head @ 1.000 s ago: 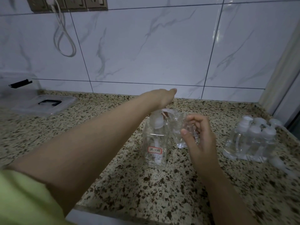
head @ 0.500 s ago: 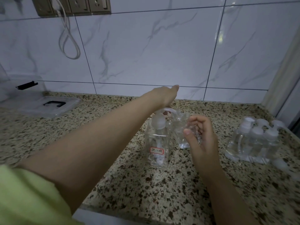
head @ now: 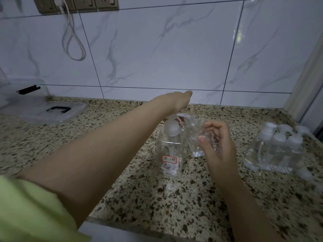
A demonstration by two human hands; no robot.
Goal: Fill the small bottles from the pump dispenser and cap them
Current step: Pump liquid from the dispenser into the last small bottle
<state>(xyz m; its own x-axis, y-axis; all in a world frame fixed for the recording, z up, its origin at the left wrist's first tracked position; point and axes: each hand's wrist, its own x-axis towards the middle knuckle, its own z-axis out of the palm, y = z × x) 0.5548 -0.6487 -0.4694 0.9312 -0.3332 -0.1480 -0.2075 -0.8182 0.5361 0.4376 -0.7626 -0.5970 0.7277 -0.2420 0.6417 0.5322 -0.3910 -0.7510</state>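
A clear pump dispenser (head: 170, 154) with a red-framed label stands mid-counter. My left hand (head: 176, 102) lies flat on its pump head, fingers straight. Just right of the spout, my right hand (head: 216, 144) grips a small clear bottle (head: 197, 138) with its open mouth under the nozzle; a little liquid shows at its bottom. A cluster of several small capped bottles (head: 277, 151) stands at the right of the counter.
The speckled granite counter (head: 139, 198) runs to a marble-tiled wall. A clear plastic box lid with a black handle (head: 52, 110) lies at the far left. A white cable (head: 73, 41) hangs from wall sockets. A loose white cap (head: 305, 173) lies near the bottle cluster.
My left hand stays on the pump head, and my right hand keeps the small bottle under the spout. The view has shifted slightly.
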